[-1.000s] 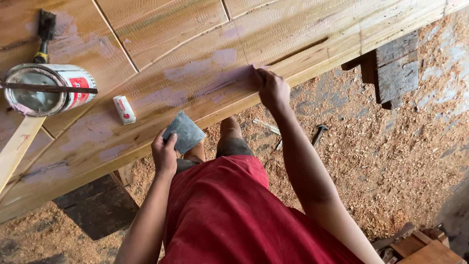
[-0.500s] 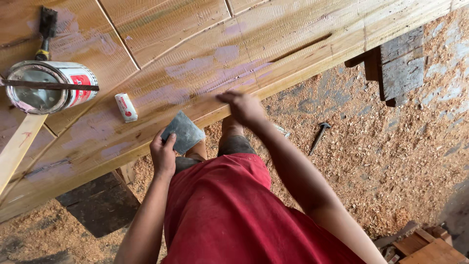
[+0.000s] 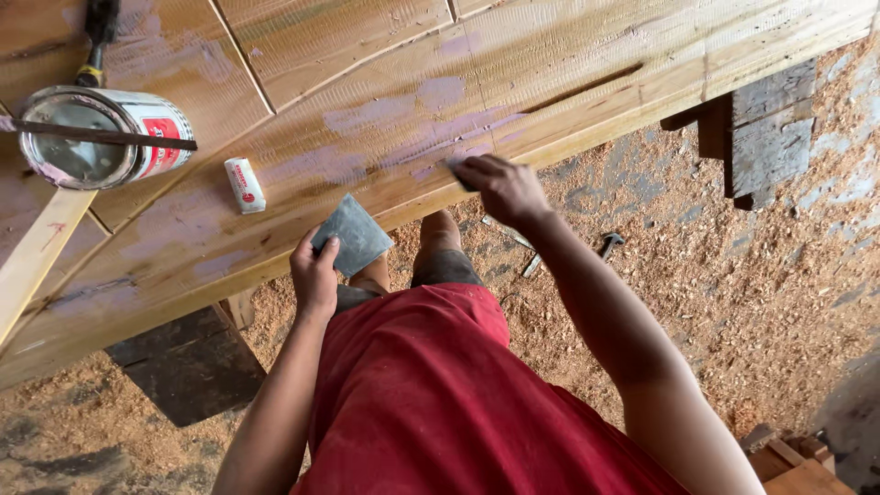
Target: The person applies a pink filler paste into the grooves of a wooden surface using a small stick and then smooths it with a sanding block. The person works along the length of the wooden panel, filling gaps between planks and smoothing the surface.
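Note:
A large wooden panel with purple filler patches lies across the top of the view. My left hand grips a flat grey scraper blade at the panel's near edge. My right hand presses on the panel's surface near the edge, fingers curled over a small dark piece that I cannot make out, next to a purple patch.
An open tin can with a stick across it stands at the panel's left, a small white tube beside it. A brush lies at top left. Sawdust covers the floor; a hammer lies there. Dark wooden blocks support the panel.
My right hand has slid leftward along the panel's edge, from right of centre toward the purple patches. My left hand keeps the scraper in the same place.

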